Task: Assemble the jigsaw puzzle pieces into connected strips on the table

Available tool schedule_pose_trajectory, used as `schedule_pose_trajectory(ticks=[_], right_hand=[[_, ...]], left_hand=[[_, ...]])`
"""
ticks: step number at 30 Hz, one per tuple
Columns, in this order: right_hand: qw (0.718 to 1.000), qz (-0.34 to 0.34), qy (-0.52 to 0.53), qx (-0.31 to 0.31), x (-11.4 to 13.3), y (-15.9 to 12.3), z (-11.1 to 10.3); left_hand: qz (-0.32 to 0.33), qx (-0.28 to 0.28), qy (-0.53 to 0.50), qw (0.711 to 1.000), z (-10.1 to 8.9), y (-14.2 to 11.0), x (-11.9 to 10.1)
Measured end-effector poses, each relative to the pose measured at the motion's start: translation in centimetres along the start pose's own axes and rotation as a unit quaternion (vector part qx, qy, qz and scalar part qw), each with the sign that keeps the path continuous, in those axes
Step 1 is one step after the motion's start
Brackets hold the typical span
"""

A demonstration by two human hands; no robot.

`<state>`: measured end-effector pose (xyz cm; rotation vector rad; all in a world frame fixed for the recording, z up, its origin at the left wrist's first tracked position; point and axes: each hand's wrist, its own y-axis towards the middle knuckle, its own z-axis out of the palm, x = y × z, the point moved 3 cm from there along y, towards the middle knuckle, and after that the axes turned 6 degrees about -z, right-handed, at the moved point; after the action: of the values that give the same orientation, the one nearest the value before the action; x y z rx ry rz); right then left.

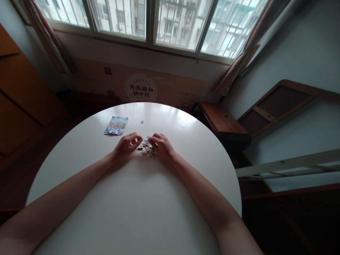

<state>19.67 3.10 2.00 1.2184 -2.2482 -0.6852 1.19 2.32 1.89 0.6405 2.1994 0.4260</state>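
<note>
My left hand (pixel 128 144) and my right hand (pixel 162 144) meet fingertip to fingertip over the round white table (pixel 119 209). Between them is a small, pale bluish puzzle piece (pixel 145 140), pinched from both sides; its outline is too small to make out fully. Right below the fingers lies a loose heap of puzzle pieces (pixel 148 151), partly covered by the right hand. One dark puzzle piece (pixel 142 122) sits apart, farther back. A blue printed packet (pixel 117 125) rests flat to the left of it, beyond my left hand.
Past the table's far edge stands a brown printed board (pixel 170 88) under the barred windows (pixel 180 24). To the right are a wooden bench or small table (pixel 221 118) and a wooden frame (pixel 276 106) against the wall. An orange cabinet (pixel 23 95) stands at the left.
</note>
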Motion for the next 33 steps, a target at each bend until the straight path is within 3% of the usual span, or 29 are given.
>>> schedule_pose_trajectory(ticks=[33], right_hand=[[1.000,0.012,0.004,0.008,-0.20,-0.09,0.14]], left_hand=[[0.001,0.003,-0.005,1.000,0.00,0.03,-0.16]])
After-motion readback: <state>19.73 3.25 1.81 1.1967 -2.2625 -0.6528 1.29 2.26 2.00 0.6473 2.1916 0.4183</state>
